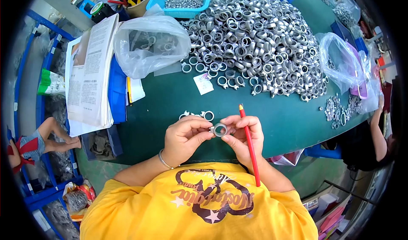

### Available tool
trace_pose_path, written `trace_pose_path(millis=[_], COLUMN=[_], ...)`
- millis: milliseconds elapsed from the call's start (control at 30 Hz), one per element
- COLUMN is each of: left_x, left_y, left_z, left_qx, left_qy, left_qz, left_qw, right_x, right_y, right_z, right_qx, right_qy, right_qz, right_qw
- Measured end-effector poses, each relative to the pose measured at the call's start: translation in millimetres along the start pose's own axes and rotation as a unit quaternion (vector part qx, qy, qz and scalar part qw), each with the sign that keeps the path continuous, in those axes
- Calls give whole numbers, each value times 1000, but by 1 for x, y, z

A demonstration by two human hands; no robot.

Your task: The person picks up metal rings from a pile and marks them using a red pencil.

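Between both hands, near the table's front edge, is a grey metal ring (pixel 220 130) with a small lug on its left side. My left hand (pixel 183 139) pinches the lug side with thumb and fingertips. The thumb and index finger of my right hand (pixel 243 141) grip the ring's right side. A red pencil (pixel 250 150) is also tucked between the fingers of that hand, its tip pointing away from me. Just beyond my left fingers lie a few similar metal rings (pixel 208 115), partly hidden by the hand.
A large heap of metal rings (pixel 259 40) covers the far middle of the green table (pixel 157 99). Left of it are an open plastic bag (pixel 146 68) and a paper stack (pixel 91 91). A light-blue tray (pixel 199 13) holds small parts. Another person's arm (pixel 376 127) is at right.
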State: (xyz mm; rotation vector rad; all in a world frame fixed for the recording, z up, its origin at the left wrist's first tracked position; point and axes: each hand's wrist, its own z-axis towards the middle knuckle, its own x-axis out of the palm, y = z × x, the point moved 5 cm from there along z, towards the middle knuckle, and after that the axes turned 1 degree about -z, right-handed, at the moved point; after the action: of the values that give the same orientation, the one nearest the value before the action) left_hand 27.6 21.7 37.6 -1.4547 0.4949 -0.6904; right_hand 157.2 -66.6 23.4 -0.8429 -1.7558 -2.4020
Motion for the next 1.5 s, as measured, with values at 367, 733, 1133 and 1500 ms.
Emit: trace_pose_path(millis=[367,733,1133,1500], left_x=[-1,-1,1,1], left_y=[0,-14,-15,-12], left_z=[0,3,0,-1], left_qx=[68,136,113,116], left_qy=[15,20,24,20], left_qz=[37,84,22,11], left_qw=[997,987,993,993], right_x=[3,-4,3,3], right_y=[5,-15,-20,-20], right_z=[-6,-3,-4,-4], right_qx=[-30,131,151,139], right_qy=[-2,-38,-21,-13], right_qz=[-45,124,201,177], right_qw=[999,983,968,974])
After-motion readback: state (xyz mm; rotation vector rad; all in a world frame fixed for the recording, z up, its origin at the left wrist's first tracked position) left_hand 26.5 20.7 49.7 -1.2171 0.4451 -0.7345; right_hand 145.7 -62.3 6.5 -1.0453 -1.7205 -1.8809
